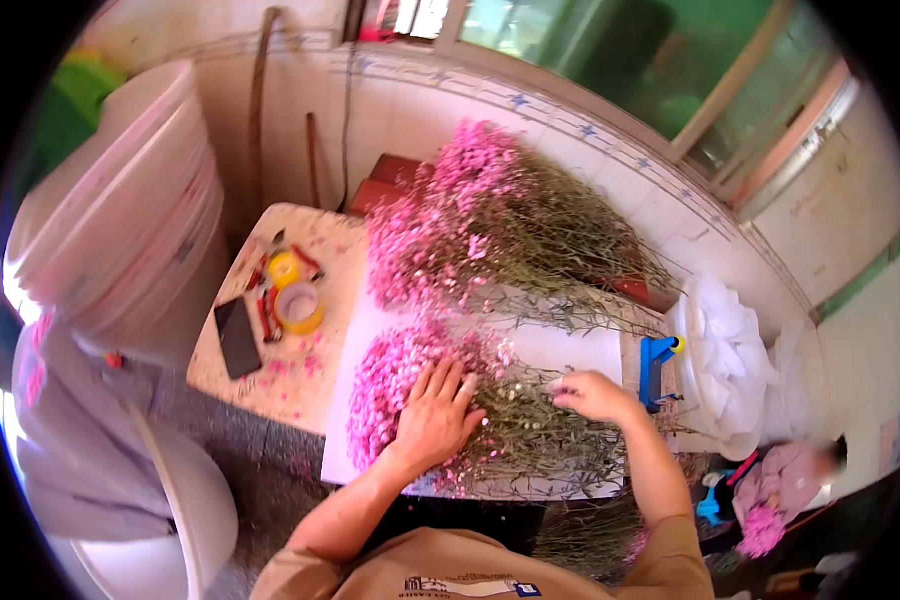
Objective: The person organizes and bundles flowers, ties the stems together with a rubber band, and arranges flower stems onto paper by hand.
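My left hand (438, 415) lies flat on a bunch of small pink flowers (382, 385), fingers stretched out and a little apart. The flower heads point left and the thin green-brown stems (570, 455) spread to the right over a white sheet (580, 350). At the upper edge of these stems is my right hand (595, 397), its fingers curled and the tips pinched together. A tiny pale bit shows at those fingertips, too small to name. Behind, a larger pile of pink flowers (480, 165) lies with its dry stems (570, 225) toward the right.
On the table's left end (340, 245) lie a phone (237, 338), tape rolls (298, 307) and red-handled cutters (269, 312). A blue tape dispenser (656, 370) stands at right, beside a white-bagged bucket (720, 350). Stacked tubs (130, 220) stand left; another person (780, 485) sits at lower right.
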Motion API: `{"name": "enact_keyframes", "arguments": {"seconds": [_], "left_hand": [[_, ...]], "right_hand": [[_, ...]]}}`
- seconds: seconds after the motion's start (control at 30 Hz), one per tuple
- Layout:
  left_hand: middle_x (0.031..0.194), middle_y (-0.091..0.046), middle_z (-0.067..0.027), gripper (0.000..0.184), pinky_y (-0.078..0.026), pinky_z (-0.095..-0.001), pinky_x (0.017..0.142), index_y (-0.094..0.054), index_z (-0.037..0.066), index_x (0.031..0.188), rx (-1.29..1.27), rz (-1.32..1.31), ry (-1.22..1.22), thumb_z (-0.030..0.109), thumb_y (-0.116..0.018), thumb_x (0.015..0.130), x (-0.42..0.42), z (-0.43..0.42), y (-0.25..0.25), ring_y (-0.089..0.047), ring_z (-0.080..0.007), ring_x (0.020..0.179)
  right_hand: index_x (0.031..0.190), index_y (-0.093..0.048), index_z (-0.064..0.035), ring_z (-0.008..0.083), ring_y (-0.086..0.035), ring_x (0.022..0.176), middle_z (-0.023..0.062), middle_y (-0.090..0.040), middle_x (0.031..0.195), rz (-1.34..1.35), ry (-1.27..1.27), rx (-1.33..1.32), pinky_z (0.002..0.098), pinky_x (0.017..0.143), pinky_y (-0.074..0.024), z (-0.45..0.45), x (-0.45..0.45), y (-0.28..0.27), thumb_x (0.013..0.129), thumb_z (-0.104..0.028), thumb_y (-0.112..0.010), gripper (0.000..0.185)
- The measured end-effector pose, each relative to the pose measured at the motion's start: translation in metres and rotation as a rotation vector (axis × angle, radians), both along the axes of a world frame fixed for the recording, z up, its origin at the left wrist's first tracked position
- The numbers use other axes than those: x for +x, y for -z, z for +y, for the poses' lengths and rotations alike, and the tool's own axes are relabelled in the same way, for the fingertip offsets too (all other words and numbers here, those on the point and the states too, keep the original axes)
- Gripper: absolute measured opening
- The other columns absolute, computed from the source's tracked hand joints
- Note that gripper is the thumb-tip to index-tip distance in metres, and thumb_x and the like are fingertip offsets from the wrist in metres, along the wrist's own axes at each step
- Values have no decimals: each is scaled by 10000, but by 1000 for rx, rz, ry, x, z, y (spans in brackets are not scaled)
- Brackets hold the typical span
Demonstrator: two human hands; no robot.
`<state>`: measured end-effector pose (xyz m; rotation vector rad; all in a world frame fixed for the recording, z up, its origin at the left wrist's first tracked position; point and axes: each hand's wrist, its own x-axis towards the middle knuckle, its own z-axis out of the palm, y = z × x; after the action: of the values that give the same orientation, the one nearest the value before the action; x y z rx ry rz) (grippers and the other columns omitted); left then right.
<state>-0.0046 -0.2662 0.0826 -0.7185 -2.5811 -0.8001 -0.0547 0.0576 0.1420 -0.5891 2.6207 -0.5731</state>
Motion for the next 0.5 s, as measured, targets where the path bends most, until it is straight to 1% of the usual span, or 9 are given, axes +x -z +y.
{"name": "enact_keyframes", "arguments": {"seconds": [0.03, 0.07, 0.13, 0.2, 0.27, 0.33, 0.37, 0.43, 0.5], "left_hand": [[1414, -550, -220, 536, -287, -524, 1189, -586, 22, 1333, -12, 15, 30, 386, -639, 943, -3, 1, 3, -461, -384, 1373], [1415, -550, -220, 534, -288, -523, 1188, -585, 23, 1338, -13, -13, 22, 382, -635, 946, -5, 1, 2, -461, -383, 1372], [1414, -550, -219, 529, -291, -523, 1185, -577, 25, 1355, -29, -54, 10, 369, -622, 956, -10, 3, 0, -459, -383, 1372], [1397, -557, -212, 540, -292, -536, 1179, -566, 33, 1368, -27, -63, 23, 353, -643, 940, -15, 6, 2, -469, -383, 1357], [1383, -564, -205, 555, -290, -544, 1175, -560, 43, 1377, -24, -63, 24, 338, -667, 919, -19, 7, 2, -483, -378, 1340], [1389, -565, -197, 558, -282, -539, 1179, -565, 53, 1380, -15, -82, 23, 325, -676, 907, -21, 8, 1, -486, -372, 1343], [1391, -566, -193, 560, -279, -537, 1180, -566, 56, 1382, -11, -100, 23, 321, -679, 902, -21, 8, -1, -485, -368, 1346], [1405, -568, -179, 562, -273, -529, 1179, -580, 67, 1377, -14, -134, 15, 341, -678, 897, -23, 8, 1, -489, -354, 1354], [1408, -570, -169, 560, -271, -522, 1179, -591, 73, 1370, -36, -151, 12, 361, -673, 897, -25, 8, 2, -491, -340, 1357]], "right_hand": [[1126, -726, -40, 264, -720, 899, 144, -751, 985, -64, 44, -113, 391, 803, -551, 12, -15, -4, 944, -192, -701, 238], [1102, -722, -14, 210, -722, 881, 139, -762, 992, -56, 139, -79, 352, 792, -551, 21, -33, -12, 937, -187, -717, 239], [1067, -730, -22, 220, -720, 861, 131, -758, 972, 68, 266, -224, 355, 787, -551, 34, -75, -31, 933, -175, -709, 205], [1062, -726, -33, 224, -713, 845, 135, -750, 955, 392, 236, -218, 359, 781, -549, 61, -138, -30, 924, -161, -702, 189], [1035, -711, -29, 261, -715, 866, 154, -736, 942, 512, 304, -228, 372, 782, -542, 77, -195, -37, 919, -156, -685, 175], [1029, -699, -22, 361, -697, 944, 194, -720, 965, 605, 390, -100, 429, 825, -527, 92, -254, -38, 937, -184, -650, 192], [1053, -693, -16, 395, -676, 996, 199, -723, 1008, 654, 411, -74, 456, 873, -518, 98, -281, -36, 967, -202, -623, 216], [1180, -667, -22, 388, -644, 1105, 201, -692, 1185, 642, 531, 6, 470, 930, -503, 107, -333, -29, 1007, -204, -578, 267], [1270, -624, -33, 383, -613, 1171, 195, -648, 1283, 622, 588, 66, 474, 970, -490, 103, -374, -34, 1022, -202, -554, 309]]}}
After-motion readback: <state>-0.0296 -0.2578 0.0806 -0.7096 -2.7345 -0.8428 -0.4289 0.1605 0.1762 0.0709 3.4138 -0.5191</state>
